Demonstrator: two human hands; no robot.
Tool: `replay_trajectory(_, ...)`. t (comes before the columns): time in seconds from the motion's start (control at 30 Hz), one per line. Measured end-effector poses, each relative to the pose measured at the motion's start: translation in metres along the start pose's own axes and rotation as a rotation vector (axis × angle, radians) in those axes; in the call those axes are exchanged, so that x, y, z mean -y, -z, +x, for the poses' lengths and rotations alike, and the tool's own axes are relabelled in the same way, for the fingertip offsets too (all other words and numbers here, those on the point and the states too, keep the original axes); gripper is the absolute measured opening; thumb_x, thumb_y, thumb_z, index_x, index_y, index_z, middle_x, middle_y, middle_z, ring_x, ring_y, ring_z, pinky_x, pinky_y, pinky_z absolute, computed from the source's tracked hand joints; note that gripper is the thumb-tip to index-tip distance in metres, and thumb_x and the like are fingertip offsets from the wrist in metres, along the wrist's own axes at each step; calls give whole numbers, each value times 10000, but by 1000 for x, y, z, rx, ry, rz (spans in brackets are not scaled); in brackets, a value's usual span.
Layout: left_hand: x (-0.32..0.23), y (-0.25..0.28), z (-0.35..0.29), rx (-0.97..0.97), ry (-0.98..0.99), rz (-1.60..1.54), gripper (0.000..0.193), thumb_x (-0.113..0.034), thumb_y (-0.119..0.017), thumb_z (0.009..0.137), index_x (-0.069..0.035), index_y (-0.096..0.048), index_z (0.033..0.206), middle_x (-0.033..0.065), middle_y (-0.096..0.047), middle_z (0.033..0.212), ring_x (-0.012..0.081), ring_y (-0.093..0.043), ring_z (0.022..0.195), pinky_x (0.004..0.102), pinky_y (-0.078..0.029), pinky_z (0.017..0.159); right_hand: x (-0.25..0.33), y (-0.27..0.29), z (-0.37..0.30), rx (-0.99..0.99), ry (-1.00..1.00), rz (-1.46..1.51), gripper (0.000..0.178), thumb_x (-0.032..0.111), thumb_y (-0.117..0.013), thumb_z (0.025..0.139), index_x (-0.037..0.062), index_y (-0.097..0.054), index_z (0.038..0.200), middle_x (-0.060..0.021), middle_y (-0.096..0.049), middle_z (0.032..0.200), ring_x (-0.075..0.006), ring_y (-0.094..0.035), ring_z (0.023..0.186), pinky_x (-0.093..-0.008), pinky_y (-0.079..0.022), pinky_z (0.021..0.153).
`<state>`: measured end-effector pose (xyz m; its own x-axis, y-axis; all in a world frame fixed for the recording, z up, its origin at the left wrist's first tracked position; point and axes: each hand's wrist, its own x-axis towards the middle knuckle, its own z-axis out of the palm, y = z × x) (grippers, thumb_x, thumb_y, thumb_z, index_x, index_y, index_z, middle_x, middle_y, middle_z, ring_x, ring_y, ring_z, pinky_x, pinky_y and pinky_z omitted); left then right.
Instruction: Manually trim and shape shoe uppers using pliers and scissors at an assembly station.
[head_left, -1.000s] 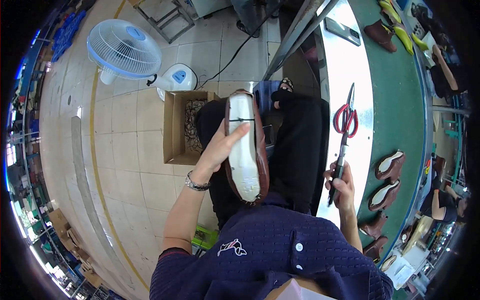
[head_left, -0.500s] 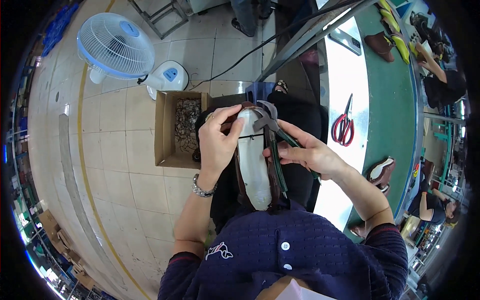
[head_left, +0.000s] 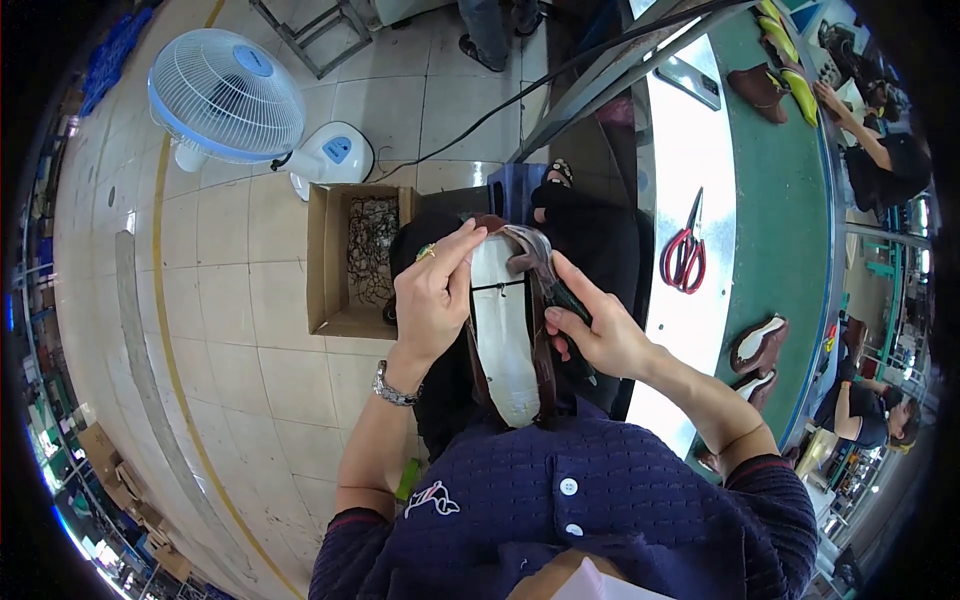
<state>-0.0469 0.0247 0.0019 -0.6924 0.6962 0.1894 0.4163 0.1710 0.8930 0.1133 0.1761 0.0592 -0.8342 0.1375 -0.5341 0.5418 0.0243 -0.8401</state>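
A brown leather shoe on a last lies sole-up in my lap, its white insole (head_left: 503, 340) facing me. My left hand (head_left: 435, 290) grips the shoe's left side near the toe, with the thumb on the insole edge. My right hand (head_left: 600, 340) is closed on dark-handled pliers (head_left: 565, 302) that press against the brown leather at the shoe's right edge near the toe. The plier jaws are mostly hidden by my fingers.
Red-handled scissors (head_left: 685, 255) lie on the white bench strip (head_left: 690, 150) to my right, beside a green belt (head_left: 780, 200) carrying more shoes (head_left: 758, 345). A cardboard box (head_left: 330, 260) of scraps and a standing fan (head_left: 225, 95) are on the tiled floor at left. Other people (head_left: 885, 140) work at far right.
My right hand came from the bench by the scissors over to the shoe, now holding pliers against its edge. My left hand shifted its grip toward the toe.
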Motion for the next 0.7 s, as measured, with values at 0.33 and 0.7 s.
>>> replay_trajectory(0.33, 2, -1, -5, -12, -149, 122, 305, 90, -555, 848, -26, -676, 1103, 168, -663, 1164, 249, -696, 944, 294, -540, 769, -9, -6, -3, -55, 67, -94, 652, 44, -488, 971, 91, -138, 1519, -108, -610, 806, -163, -608, 648, -314, -521, 616)
replay_trajectory(0.7, 12, 5, -1, 92, -376, 407, 442, 81, -589, 744, -8, -629, 1175, 147, -584, 1288, 270, -663, 908, 341, -547, 762, 39, 20, -3, -13, 126, -870, 659, 34, -540, 911, 52, -204, 1478, -232, -629, 702, -397, -647, 655, -458, -497, 606)
